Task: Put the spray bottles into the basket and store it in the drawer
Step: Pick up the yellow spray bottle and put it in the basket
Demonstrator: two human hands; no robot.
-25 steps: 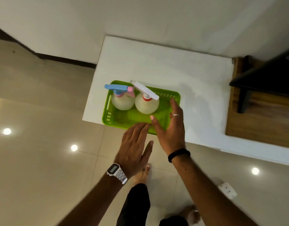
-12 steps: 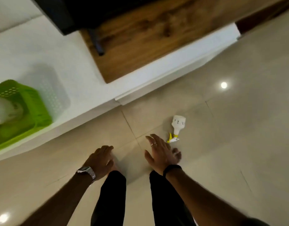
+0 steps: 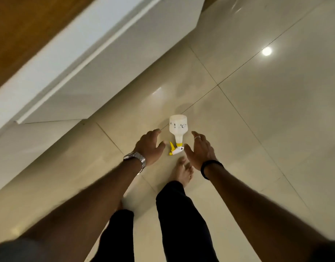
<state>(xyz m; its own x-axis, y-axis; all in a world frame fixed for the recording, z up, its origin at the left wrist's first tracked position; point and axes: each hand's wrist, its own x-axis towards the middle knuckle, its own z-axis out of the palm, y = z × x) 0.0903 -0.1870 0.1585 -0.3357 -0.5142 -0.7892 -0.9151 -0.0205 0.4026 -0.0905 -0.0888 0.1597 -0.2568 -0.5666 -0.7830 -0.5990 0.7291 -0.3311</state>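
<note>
Two open hands, the left hand (image 3: 150,147) and the right hand (image 3: 199,149), flank without touching a white plastic spray bottle with yellow trigger (image 3: 177,132) lying on the glossy beige tiled floor (image 3: 257,120).

Dim warm indoor light, round lamp glare on the glossy tiled floor (image 3: 266,51) upper right, soft blur on forearms, wide-angle stretching toward the floor's edges

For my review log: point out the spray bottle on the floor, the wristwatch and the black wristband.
spray bottle (image 3: 178,125), head view, on its white body.
wristwatch (image 3: 136,157), head view, on its metal band at the left wrist.
black wristband (image 3: 211,166), head view, on the band at the right wrist.
</note>
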